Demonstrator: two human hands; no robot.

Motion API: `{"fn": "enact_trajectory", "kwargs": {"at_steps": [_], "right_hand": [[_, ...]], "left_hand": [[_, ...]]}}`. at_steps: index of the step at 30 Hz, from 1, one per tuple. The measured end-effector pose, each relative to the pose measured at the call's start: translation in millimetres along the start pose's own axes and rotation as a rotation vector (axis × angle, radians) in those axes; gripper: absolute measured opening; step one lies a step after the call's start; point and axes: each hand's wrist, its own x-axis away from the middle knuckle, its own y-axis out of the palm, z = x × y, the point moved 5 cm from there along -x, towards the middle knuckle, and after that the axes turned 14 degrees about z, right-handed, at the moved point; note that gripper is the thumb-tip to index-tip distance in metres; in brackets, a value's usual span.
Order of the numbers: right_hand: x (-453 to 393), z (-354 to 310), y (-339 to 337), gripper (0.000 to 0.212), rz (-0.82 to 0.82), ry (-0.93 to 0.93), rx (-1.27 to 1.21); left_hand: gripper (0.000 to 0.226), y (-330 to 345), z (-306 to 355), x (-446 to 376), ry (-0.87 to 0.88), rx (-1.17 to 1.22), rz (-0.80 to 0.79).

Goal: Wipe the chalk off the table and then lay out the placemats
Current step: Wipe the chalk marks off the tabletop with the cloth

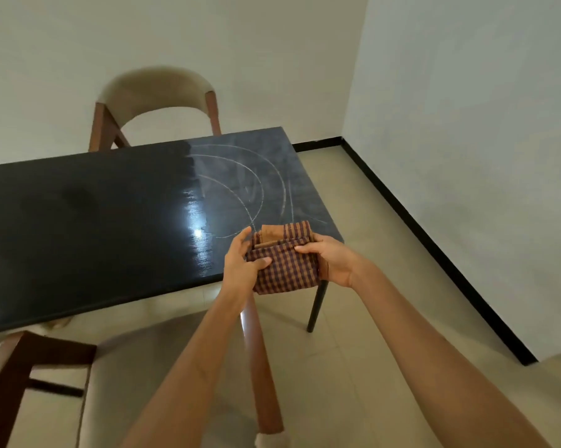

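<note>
Black table (79, 202): left part dark and glossy, chalk arcs (240, 176) on right part. Left hand (242, 265) and right hand (332, 260) grip folded checkered cloth (287, 265), fingers curled around it, over table's near right corner.

Chalk marks (256, 179) on table's (79, 205) right part, chair (156, 101) behind.
</note>
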Motion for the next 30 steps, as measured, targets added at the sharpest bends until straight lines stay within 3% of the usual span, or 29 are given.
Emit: {"fn": "enact_trajectory", "kwargs": {"at_steps": [15,30], "right_hand": [[-88,-70,-6,0.026,-0.217,-0.009,0.093],[-277,-154,80,0.026,-0.473,0.018,0.321]], "left_hand": [[0.071,39,37,-55,0.041,-0.014,0.215],[0.074,37,37,-224,-0.030,0.062,0.531]]}}
